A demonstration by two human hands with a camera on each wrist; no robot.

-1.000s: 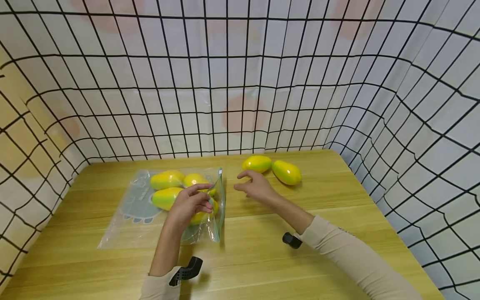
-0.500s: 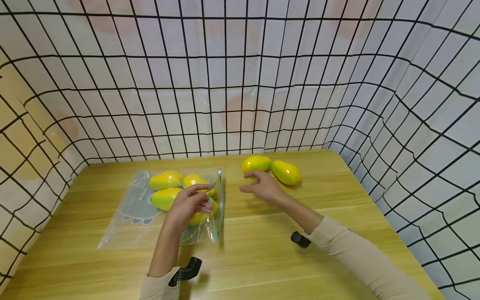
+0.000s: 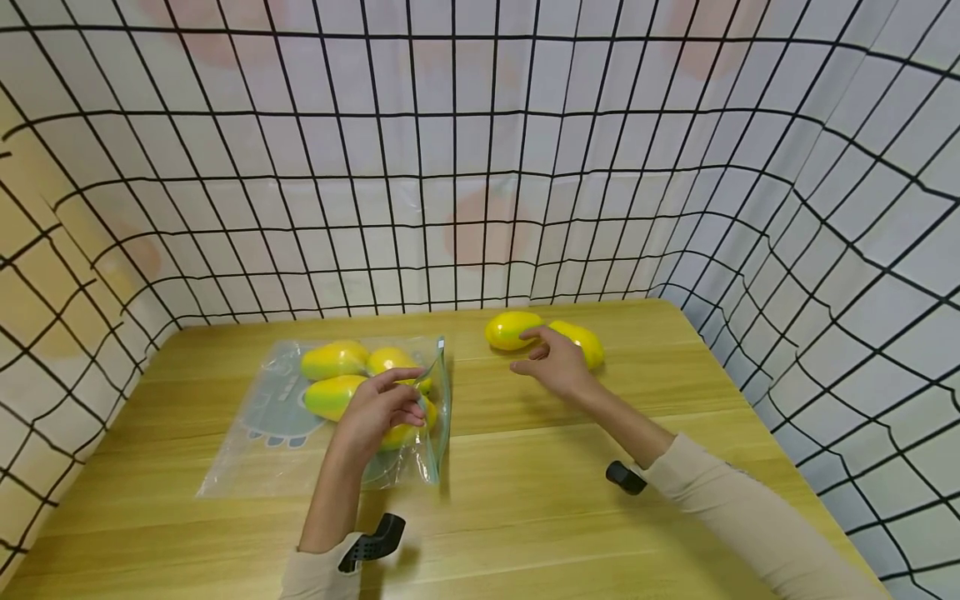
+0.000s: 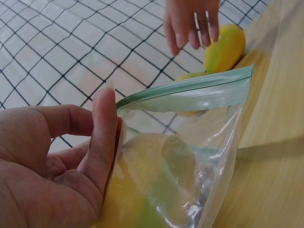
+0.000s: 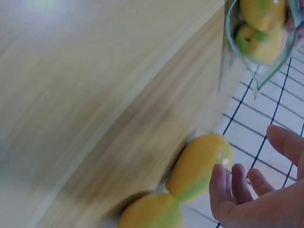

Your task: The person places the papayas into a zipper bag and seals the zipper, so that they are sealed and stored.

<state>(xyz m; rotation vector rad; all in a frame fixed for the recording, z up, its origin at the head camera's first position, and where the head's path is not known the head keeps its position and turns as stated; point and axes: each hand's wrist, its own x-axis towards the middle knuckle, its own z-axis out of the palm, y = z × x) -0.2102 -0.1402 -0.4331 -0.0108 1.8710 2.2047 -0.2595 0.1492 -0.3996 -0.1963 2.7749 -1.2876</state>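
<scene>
A clear zip bag (image 3: 243, 462) lies flat on the table at the left, with several yellow-green mangoes (image 3: 333, 359) inside. My left hand (image 3: 372, 415) pinches the bag's edge beside its green zip strip (image 4: 204, 87), and the mouth gapes in the left wrist view. Two loose mangoes sit near the back of the table: a left mango (image 3: 512, 330) and a right mango (image 3: 591, 343), partly covered by my right hand (image 3: 558, 365). That hand hovers over them with bent, spread fingers and holds nothing; in the right wrist view a gap shows between thumb and fingers.
A black wire grid (image 3: 465, 200) backed by pale cloth rises behind the table and along both sides. The wooden table (image 3: 525, 500) extends toward me. A black wrist camera (image 3: 375, 540) sits on the left cuff, another camera (image 3: 625, 477) on the right.
My right hand has moved to the right, from beside the left loose mango to in front of the right one. The left hand, bag and mangoes have stayed put.
</scene>
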